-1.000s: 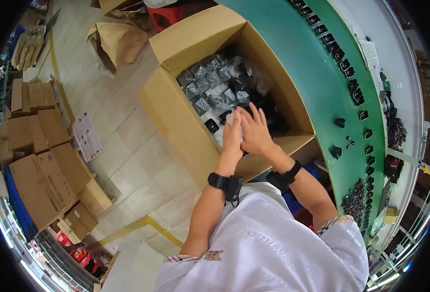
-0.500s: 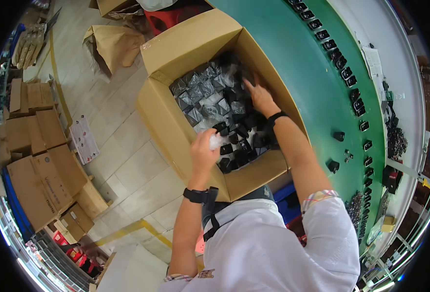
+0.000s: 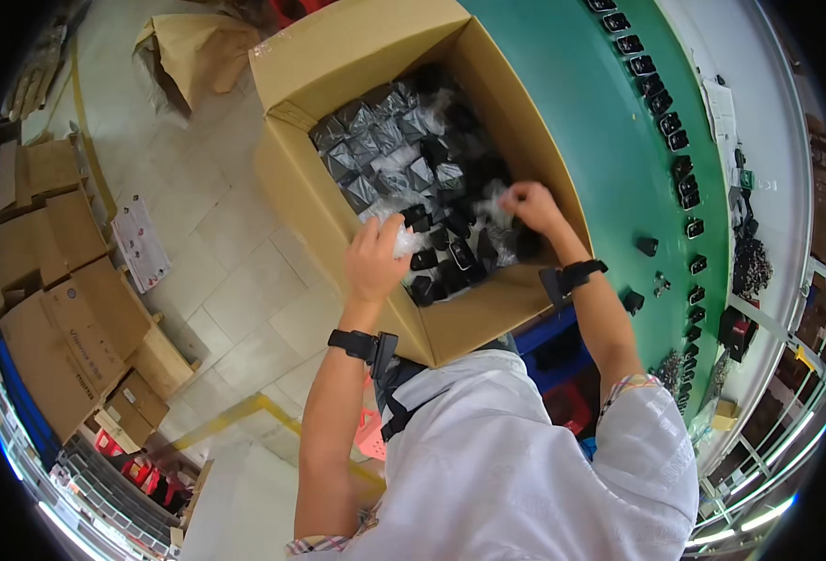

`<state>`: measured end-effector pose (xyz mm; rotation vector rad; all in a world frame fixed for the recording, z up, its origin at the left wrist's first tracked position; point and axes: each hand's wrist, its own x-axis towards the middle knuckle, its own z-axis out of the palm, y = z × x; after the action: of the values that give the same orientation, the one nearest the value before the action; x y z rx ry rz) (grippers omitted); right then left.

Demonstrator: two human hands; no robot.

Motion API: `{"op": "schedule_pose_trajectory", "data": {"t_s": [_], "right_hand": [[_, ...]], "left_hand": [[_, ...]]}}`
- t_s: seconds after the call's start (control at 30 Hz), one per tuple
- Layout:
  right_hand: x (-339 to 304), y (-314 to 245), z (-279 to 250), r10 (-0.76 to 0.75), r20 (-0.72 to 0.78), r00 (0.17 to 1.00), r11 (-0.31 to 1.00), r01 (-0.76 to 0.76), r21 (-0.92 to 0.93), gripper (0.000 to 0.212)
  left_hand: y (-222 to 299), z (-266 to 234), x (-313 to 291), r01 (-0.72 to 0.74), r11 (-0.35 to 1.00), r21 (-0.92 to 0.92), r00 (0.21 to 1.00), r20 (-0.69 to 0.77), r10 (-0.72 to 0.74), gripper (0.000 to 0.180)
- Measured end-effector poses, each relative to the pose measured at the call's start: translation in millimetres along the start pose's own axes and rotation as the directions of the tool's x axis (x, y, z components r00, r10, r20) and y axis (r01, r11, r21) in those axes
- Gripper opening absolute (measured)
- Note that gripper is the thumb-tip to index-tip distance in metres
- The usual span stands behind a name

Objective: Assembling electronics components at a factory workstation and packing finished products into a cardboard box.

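A large open cardboard box (image 3: 516, 117) stands in front of me. Rows of dark pieces in clear bags (image 3: 364, 148) fill its far left part. Nearer to me lie loose black plastic parts (image 3: 462, 254), jumbled and without bags. At the box's left side my left hand (image 3: 372, 264) is closed on a crumpled clear plastic bag (image 3: 409, 243). My right hand (image 3: 536, 208) is at the right inner wall, its fingers pinching another thin clear plastic bag (image 3: 495, 208). Whether that bag has a part inside, I cannot make out.
Along the right runs a green table (image 3: 563, 103) with a long row of black parts (image 3: 658, 101) near its far edge. A brown paper bag (image 3: 205, 65) stands on the floor beyond the box. Stacked cardboard boxes (image 3: 67, 341) fill the left side.
My right hand has come back toward me from deeper along the right wall and now pinches clear plastic. My left hand still grips its crumpled bag. The view has shifted slightly.
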<state>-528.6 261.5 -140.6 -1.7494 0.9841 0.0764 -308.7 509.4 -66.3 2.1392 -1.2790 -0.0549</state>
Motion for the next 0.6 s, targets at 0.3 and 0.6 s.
{"op": "schedule_pose_trajectory", "data": {"t_s": [0.3, 0.6], "right_hand": [[-25.8, 11.4, 52.3, -0.046, 0.009, 0.999, 0.646, 0.037, -0.762, 0.017], [-34.0, 56.2, 80.9, 0.261, 0.565, 0.783, 0.51, 0.385, -0.769, 0.023]], "left_hand": [[4.5, 4.5, -1.0, 0.037, 0.998, 0.058, 0.998, 0.04, -0.039, 0.032], [2.8, 5.1, -1.5, 0.038, 0.996, 0.081, 0.998, 0.05, -0.042, 0.044]]}}
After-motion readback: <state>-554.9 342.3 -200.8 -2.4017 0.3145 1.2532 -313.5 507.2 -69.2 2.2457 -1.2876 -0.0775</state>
